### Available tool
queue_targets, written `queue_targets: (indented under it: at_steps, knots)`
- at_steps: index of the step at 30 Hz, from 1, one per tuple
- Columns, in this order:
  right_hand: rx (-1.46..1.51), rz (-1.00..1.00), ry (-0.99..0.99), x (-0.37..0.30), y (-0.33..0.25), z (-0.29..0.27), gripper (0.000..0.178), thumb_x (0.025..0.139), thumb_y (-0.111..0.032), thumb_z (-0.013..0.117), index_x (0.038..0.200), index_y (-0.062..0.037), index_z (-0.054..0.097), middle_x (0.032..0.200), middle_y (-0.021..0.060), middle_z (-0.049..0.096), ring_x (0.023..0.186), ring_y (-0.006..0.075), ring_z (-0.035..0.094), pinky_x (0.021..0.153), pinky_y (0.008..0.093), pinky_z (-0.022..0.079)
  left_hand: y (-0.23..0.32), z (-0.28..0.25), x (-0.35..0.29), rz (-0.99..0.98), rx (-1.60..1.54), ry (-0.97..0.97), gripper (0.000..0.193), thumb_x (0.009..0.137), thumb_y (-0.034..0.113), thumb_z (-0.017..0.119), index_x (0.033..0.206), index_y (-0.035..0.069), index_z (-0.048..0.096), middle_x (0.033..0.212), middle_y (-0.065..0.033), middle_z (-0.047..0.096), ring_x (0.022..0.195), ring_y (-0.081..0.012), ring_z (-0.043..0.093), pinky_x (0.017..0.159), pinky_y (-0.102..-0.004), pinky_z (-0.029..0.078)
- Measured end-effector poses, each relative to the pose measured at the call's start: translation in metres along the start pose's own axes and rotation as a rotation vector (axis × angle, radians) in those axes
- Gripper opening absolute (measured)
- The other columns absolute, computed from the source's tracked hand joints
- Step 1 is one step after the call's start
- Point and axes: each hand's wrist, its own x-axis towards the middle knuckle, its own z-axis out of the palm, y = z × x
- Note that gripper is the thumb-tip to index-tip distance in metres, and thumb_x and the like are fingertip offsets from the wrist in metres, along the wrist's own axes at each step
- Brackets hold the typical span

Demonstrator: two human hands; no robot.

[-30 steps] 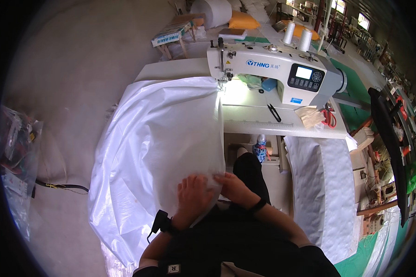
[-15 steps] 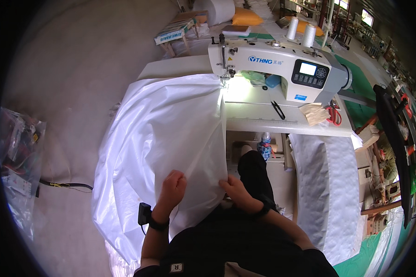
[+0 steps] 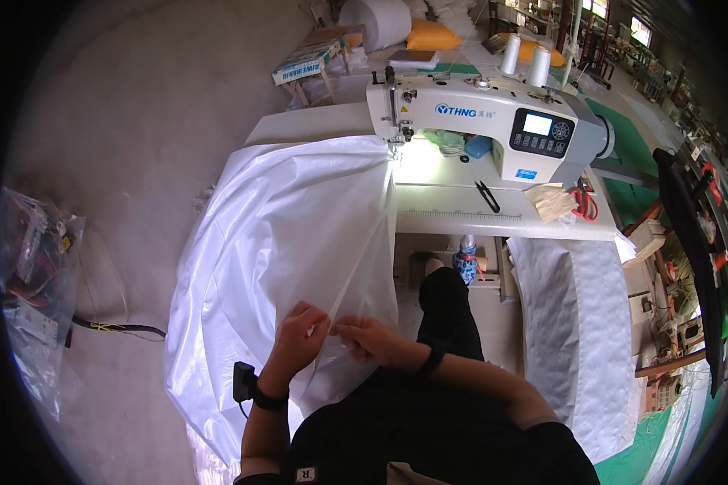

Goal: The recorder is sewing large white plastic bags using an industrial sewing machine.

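Observation:
A large, glossy white sheet (image 3: 323,226) runs from under the needle of a white sewing machine (image 3: 461,113) down to my lap, falling in loose folds on the left. My left hand (image 3: 301,339) is closed on the sheet near its lower part, fingers curled. Close beside it, my right hand (image 3: 372,338) is closed too, thumb and forefinger pinched toward the left fingertips. What lies in that pinch is too small to make out. The machine's lamp lights the sheet's top corner at the needle.
Thread snips (image 3: 487,196), a piece of beige cloth (image 3: 550,202) and red-handled scissors (image 3: 584,204) lie on the machine table (image 3: 437,198). White quilted-looking material (image 3: 574,339) hangs at the right. A clear plastic bag (image 3: 40,291) sits on the floor at left.
My right hand has left the sheet's right edge and moved left, next to my left hand. My left hand has turned slightly and stays in about the same place.

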Motion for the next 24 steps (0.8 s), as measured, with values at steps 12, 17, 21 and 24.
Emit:
queue_targets:
  at_steps: [12, 17, 21, 24]
  knots:
    - [-1.350, -0.262, 0.002, -0.059, 0.019, -0.003, 0.026, 0.089, -0.021, 0.057, 0.104, -0.0020, 0.062, 0.092, 0.0221, 0.065, 0.088, 0.0353, 0.064, 0.077, 0.0407, 0.050, 0.001, 0.105, 0.007, -0.324, -0.312, 0.101, 0.023, 0.084, 0.022, 0.062, 0.091, 0.001, 0.056, 0.065, -0.0107, 0.056, 0.058, -0.0209, 0.054, 0.057, -0.0371, 0.044]
    - [-1.230, -0.374, 0.784, -0.076, 0.013, -0.038, 0.033, 0.088, -0.031, 0.057, 0.107, -0.0049, 0.062, 0.089, 0.0179, 0.067, 0.082, 0.0352, 0.066, 0.073, 0.0427, 0.051, 0.000, 0.102, 0.004, -0.130, -0.244, 0.043, 0.019, 0.089, 0.019, 0.057, 0.094, 0.001, 0.055, 0.066, -0.0201, 0.054, 0.058, -0.0306, 0.058, 0.056, -0.0402, 0.044]
    - [-0.632, -0.187, 0.370, -0.046, 0.035, -0.044, 0.031, 0.085, -0.032, 0.062, 0.095, -0.0023, 0.066, 0.085, 0.0121, 0.068, 0.073, 0.0224, 0.064, 0.070, 0.0375, 0.050, -0.001, 0.098, 0.009, -0.027, -0.230, -0.027, 0.017, 0.091, 0.019, 0.055, 0.092, 0.002, 0.054, 0.067, -0.0219, 0.054, 0.061, -0.0358, 0.060, 0.054, -0.0414, 0.044]
    - [-0.709, -0.261, 0.207, -0.030, 0.049, -0.037, 0.032, 0.085, -0.031, 0.063, 0.087, 0.0013, 0.066, 0.080, 0.0115, 0.067, 0.070, 0.0203, 0.062, 0.068, 0.0366, 0.049, -0.004, 0.095, 0.009, 0.001, -0.203, -0.011, 0.018, 0.091, 0.019, 0.055, 0.090, 0.001, 0.053, 0.063, -0.0161, 0.051, 0.054, -0.0189, 0.050, 0.052, -0.0355, 0.041]
